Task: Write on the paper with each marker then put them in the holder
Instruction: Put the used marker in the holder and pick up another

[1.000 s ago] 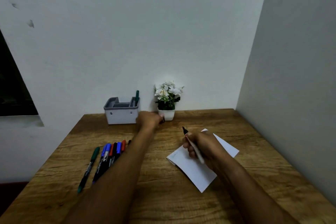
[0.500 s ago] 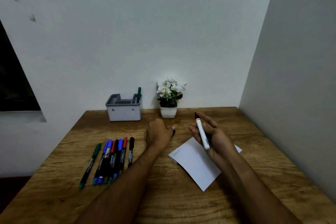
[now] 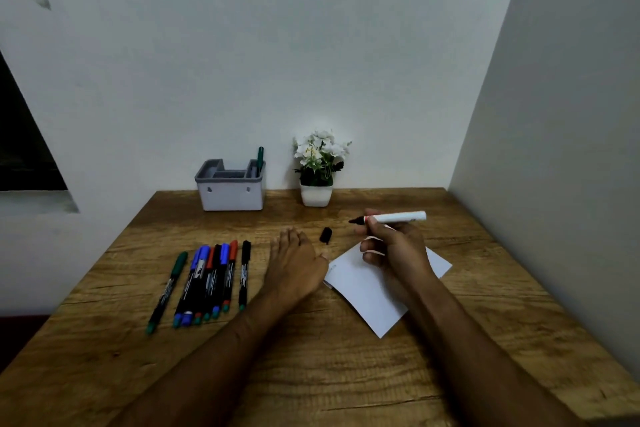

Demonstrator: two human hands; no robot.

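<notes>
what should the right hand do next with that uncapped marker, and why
Probably lower the white marker tip onto the paper. The right hand holds it uncapped above the sheet, its black cap lies on the table by the flat left hand, and the paper looks almost unmarked.

White marker (image 3: 398, 217), black cap (image 3: 326, 235), grey holder (image 3: 230, 189).

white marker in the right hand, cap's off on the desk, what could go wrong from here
1. The white marker is uncapped in the right hand; its tip could mark the table or skin.
2. The loose black cap lies just beyond the left hand and might roll if nudged.
3. The paper lies unweighted and may slide while being written on.
</notes>
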